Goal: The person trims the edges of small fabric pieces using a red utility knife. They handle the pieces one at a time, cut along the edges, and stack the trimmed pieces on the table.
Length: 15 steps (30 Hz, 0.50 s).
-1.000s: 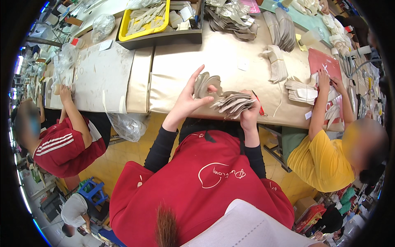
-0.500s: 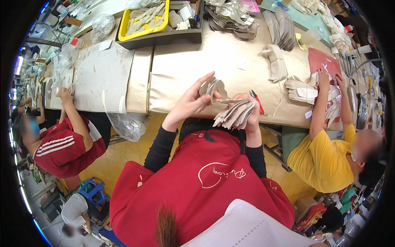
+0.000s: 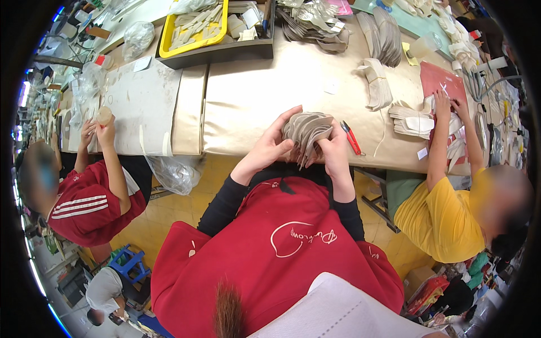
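Observation:
Between my two hands, just in front of the table's near edge, is a fanned stack of thin grey-beige cut pieces (image 3: pixel 307 132) that look like leather or fabric. My left hand (image 3: pixel 271 145) grips its left side, with the thumb across the front. Closed on its right side is my right hand (image 3: pixel 336 152), fingers partly hidden behind the pieces. Red-handled snips (image 3: pixel 351 138) lie on the table right beside my right hand.
A dark tray (image 3: pixel 225 57) with a yellow basket (image 3: pixel 163 45) stands at the back left. Bundled grey pieces (image 3: pixel 376 84) and a stack of pale pieces (image 3: pixel 410 121) lie to the right. Co-workers sit on both sides; the right one's hands (image 3: pixel 442 107) work over a red sheet (image 3: pixel 437 76).
My hands have come together, and the two separate bunches of pieces are now one fanned stack between them. The left co-worker's hands have shifted and hold up a round pale object.

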Available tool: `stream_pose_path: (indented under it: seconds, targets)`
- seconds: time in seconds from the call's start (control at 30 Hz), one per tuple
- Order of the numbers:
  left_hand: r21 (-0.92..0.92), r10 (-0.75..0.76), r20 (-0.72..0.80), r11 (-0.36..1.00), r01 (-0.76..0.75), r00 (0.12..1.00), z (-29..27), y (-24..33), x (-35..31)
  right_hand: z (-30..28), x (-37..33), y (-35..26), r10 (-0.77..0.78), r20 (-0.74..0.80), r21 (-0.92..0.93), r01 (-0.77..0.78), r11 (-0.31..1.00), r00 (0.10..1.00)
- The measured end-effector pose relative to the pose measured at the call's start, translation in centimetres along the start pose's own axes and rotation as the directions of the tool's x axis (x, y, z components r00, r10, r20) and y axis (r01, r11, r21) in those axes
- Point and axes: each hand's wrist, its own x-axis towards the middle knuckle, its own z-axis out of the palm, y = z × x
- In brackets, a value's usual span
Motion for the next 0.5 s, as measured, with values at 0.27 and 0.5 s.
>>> stream_pose_path:
  seconds: [0.27, 0.5]
  targets:
    - [-0.231, -0.25, -0.235, 0.953, 0.196, 0.939, 0.5, -0.4, 0.9, 0.6, 1.0, 0.2, -0.014, 0.073, -0.133, 0.024, 0.991, 0.997]
    - [-0.375, -0.293, -0.259, 0.909, 0.184, 0.92, -0.1, -0.4, 1.1, -0.2, 1.2, -0.5, 0.086, 0.175, -0.176, -0.055, 0.983, 0.981]
